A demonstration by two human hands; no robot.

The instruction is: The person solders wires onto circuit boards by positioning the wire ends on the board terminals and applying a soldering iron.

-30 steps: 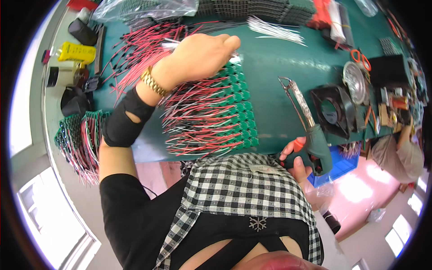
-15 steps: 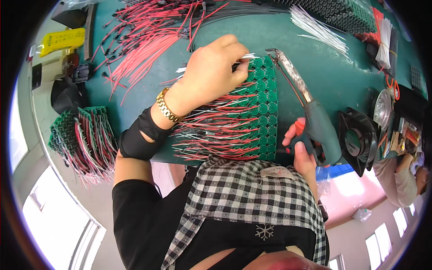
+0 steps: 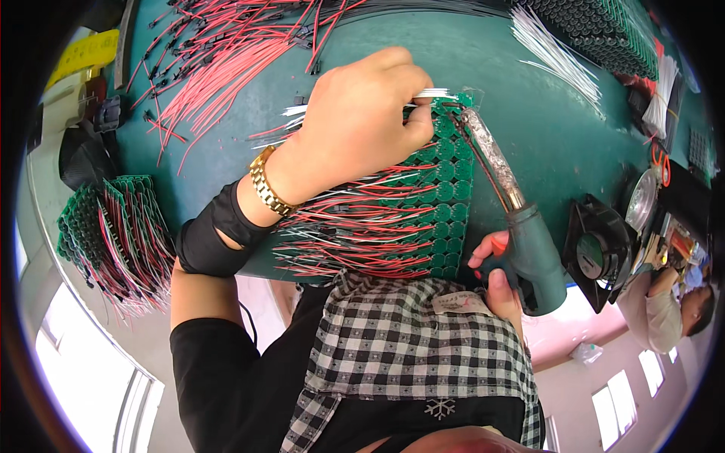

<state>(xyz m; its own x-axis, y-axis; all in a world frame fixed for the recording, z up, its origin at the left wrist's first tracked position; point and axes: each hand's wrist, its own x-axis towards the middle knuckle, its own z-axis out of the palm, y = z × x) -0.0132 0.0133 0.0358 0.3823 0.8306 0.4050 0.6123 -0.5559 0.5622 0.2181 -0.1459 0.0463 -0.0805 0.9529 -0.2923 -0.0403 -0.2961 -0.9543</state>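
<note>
My left hand (image 3: pixel 370 113) is closed in a pinch on several thin white wires (image 3: pixel 436 93), whose ends lie over the top row of a green circuit board panel (image 3: pixel 451 200). The panel is made up of small round boards. Red and white wires (image 3: pixel 355 234) fan out leftward from its lower rows, partly under my left wrist. In my right hand (image 3: pixel 498 291) is a soldering gun (image 3: pixel 532 249) with a dark green body and a red trigger. Its dark tip is over the panel's upper right, just below the white wire ends; exact contact cannot be made out.
Red wires with black connectors (image 3: pixel 226 68) lie in a pile at the far left. Loose white wires (image 3: pixel 559 60) and stacked boards (image 3: pixel 604 38) are at the far right. A black fan (image 3: pixel 596 253) and a metal dish (image 3: pixel 642 198) stand right. Wired boards (image 3: pixel 113 234) hang left.
The soldering gun's tip has come from beyond the panel's upper right corner onto its top cells. My left hand has brought the white wire ends farther right over the panel. The view has shifted slightly.
</note>
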